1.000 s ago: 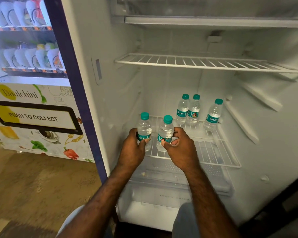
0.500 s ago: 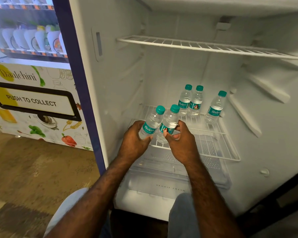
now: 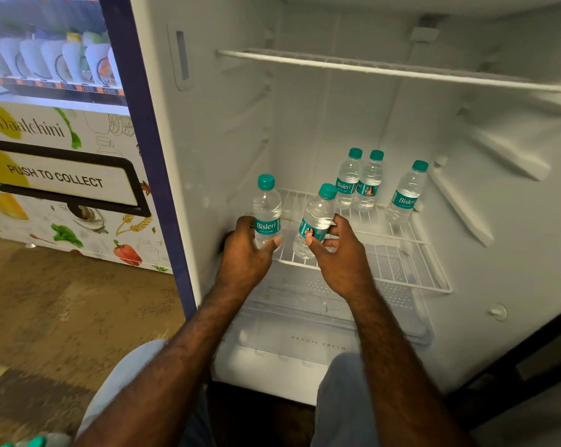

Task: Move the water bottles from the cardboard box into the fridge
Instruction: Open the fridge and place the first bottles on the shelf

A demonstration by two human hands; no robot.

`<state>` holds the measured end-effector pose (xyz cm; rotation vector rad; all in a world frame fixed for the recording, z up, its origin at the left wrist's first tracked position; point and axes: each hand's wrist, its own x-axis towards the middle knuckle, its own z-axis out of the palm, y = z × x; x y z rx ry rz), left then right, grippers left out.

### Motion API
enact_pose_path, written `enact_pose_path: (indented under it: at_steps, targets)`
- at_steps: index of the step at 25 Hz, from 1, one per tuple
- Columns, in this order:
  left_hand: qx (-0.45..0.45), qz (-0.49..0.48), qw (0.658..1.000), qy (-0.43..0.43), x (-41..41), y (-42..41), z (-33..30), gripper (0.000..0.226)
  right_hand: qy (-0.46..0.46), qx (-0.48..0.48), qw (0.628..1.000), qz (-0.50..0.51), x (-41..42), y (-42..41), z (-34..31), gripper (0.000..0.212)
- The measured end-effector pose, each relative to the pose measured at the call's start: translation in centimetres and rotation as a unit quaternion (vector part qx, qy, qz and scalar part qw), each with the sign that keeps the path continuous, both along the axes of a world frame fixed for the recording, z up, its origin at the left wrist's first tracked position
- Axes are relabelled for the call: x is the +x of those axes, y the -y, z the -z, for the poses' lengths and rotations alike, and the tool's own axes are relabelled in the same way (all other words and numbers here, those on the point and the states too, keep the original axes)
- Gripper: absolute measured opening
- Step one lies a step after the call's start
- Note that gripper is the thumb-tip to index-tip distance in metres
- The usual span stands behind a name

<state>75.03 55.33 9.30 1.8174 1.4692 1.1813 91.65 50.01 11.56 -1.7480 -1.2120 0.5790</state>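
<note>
Left hand [image 3: 245, 253] grips upright bottle [image 3: 267, 214] at wire shelf [image 3: 411, 250] front-left; right hand [image 3: 340, 253] pinches tilted bottle [image 3: 314, 222], cap leaning toward shelf back.

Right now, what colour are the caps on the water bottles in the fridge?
Teal green, all five caps, as on the left-hand bottle; clearest in the head view.

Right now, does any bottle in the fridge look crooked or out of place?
Yes. The bottle in the right hand leans to the right, not yet set upright on the wire shelf. The bottle in the left hand stands upright, as do the three at the back.
</note>
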Motion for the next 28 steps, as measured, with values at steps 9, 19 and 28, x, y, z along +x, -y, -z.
enact_pose_path:
  at_steps: [9,19,28]
  targets:
    - [0.054,-0.047,0.992,-0.104,0.4,-0.4,1.6,0.063,-0.001,0.01,1.0,-0.006,-0.3,-0.3,0.8,0.071]
    - [0.032,-0.044,0.998,-0.036,0.7,0.0,1.3,0.071,-0.002,0.023,1.0,-0.009,-0.2,-0.3,1.8,0.069]
    - [0.017,0.016,1.0,-0.014,0.0,0.0,1.0,0.06,-0.005,0.029,0.999,-0.011,0.0,-0.5,2.5,0.067]
